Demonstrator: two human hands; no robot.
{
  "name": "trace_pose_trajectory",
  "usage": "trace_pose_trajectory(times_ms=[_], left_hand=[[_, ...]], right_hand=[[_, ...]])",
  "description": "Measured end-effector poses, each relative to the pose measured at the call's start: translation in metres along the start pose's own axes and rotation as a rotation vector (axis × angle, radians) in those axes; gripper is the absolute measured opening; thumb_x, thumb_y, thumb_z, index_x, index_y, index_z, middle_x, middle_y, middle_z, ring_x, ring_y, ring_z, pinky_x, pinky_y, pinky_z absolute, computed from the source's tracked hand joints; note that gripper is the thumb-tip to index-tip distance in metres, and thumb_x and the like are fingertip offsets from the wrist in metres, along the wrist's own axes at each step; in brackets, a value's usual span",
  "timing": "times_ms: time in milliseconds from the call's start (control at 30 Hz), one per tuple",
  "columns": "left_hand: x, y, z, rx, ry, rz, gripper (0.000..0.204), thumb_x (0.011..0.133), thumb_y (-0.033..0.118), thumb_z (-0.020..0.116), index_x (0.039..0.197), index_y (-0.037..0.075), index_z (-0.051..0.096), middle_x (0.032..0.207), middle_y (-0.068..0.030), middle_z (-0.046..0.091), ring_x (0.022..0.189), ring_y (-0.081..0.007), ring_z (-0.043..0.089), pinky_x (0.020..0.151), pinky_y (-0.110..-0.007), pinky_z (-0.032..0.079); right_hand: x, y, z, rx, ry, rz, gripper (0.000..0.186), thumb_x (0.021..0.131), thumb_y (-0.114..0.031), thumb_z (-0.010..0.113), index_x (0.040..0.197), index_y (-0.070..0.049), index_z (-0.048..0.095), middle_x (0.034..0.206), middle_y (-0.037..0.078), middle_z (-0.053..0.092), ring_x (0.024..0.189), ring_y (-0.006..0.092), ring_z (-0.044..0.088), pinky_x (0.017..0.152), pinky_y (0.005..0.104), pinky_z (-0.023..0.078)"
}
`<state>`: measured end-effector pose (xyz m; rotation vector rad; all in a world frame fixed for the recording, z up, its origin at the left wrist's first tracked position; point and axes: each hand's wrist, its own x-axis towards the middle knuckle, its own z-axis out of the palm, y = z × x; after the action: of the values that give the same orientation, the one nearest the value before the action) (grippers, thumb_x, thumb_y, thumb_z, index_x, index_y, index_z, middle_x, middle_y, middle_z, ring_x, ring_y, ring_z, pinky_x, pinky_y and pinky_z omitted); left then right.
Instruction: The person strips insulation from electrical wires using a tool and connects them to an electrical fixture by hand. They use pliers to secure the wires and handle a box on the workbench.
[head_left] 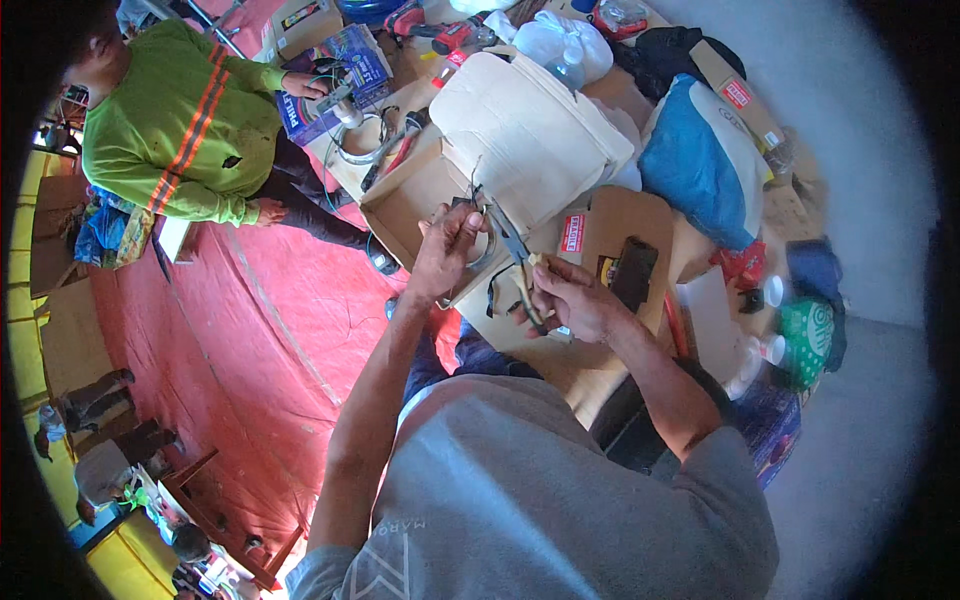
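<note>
My right hand point(580, 297) is closed around the yellow-and-dark handles of a pair of pliers point(511, 240). Their jaws point up and left, close to the fingers of my left hand point(449, 246). That hand pinches a small dark piece with thin wire ends point(475, 188) sticking up above the fingertips; its exact kind is too small to make out. Beneath both hands lies an open shallow cardboard box point(392, 212), its pale lid point(525, 130) folded back. A loop of light cable shows partly behind my left hand.
A co-worker in a green long-sleeved shirt point(180, 120) stands at the left, one hand near a blue box point(358, 55). Red power drills point(460, 36) lie at the back. A blue-and-white bag point(700, 160), a dark phone-like object point(634, 272) and cups point(770, 348) crowd the right.
</note>
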<state>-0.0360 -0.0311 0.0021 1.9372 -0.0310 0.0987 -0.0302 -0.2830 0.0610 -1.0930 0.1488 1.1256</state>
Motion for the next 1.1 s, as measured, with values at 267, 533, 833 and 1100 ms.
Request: trace_pose_trajectory(times_ms=[267, 533, 833, 1100], left_hand=[[0.001, -0.001, -0.002, 0.161, -0.006, 0.134, 0.037, 0.111, 0.039, 0.05, 0.092, 0.009, 0.062, 0.081, -0.0028, 0.049, 0.083, -0.0168, 0.05, 0.088, -0.037, 0.034], [0.002, -0.008, -0.008, 0.154, -0.139, 0.103, 0.038, 0.111, 0.039, 0.051, 0.09, 0.009, 0.061, 0.082, -0.0025, 0.049, 0.086, -0.0183, 0.049, 0.088, -0.038, 0.035], [0.005, -0.019, -0.01, -0.004, -0.198, 0.033, 0.035, 0.11, 0.038, 0.051, 0.092, 0.01, 0.062, 0.08, -0.0058, 0.049, 0.092, -0.0229, 0.044, 0.091, -0.04, 0.03], [0.008, -0.009, -0.006, -0.082, -0.188, 0.072, 0.041, 0.111, 0.038, 0.049, 0.085, 0.008, 0.055, 0.076, -0.0013, 0.044, 0.08, -0.0164, 0.044, 0.076, -0.033, 0.038]], right_hand=[[-0.005, -0.01, -0.005, -0.288, 0.05, -0.007, 0.031, 0.109, -0.041, 0.056, 0.114, -0.009, 0.056, 0.083, 0.002, 0.062, 0.08, 0.0163, 0.071, 0.065, 0.0342, 0.059], [-0.013, -0.025, -0.019, -0.73, 0.097, -0.138, 0.034, 0.104, -0.036, 0.066, 0.106, -0.003, 0.06, 0.084, 0.004, 0.061, 0.07, 0.011, 0.064, 0.057, 0.0295, 0.051], [-0.005, -0.018, -0.029, -1.251, 0.237, -0.569, 0.019, 0.095, -0.014, 0.072, 0.095, -0.003, 0.056, 0.079, 0.01, 0.058, 0.071, 0.026, 0.061, 0.066, 0.0386, 0.048], [-0.001, -0.029, -0.046, -1.81, 0.362, -0.91, 0.021, 0.084, -0.002, 0.066, 0.102, -0.003, 0.057, 0.093, 0.019, 0.061, 0.094, 0.0368, 0.065, 0.074, 0.0518, 0.052]])
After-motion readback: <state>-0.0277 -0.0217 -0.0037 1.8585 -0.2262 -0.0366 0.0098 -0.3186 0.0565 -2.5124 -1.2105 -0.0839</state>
